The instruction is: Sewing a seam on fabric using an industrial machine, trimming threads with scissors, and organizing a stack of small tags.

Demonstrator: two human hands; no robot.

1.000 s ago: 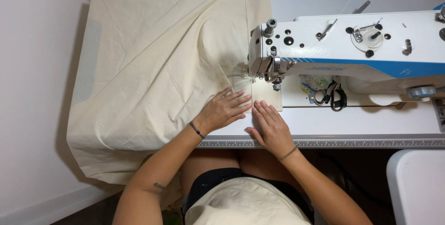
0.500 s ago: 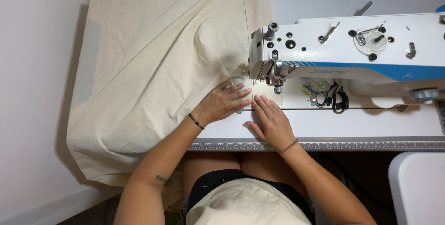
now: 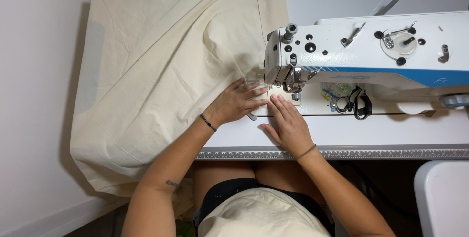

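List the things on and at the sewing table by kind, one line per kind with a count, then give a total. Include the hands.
Hands flat on the cloth: 2, left hand and right hand
Cream cloth: 1
White and blue sewing machine: 1
Black-handled scissors: 1
White table: 1
Total: 6

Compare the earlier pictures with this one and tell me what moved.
The cloth has fed further back under the machine head, bunching higher behind the needle. Both hands slid slightly forward with it: the left hand flat on the cloth, the right hand flat beside it before the presser foot. Nothing was grasped or released. The scissors and the table stayed put.
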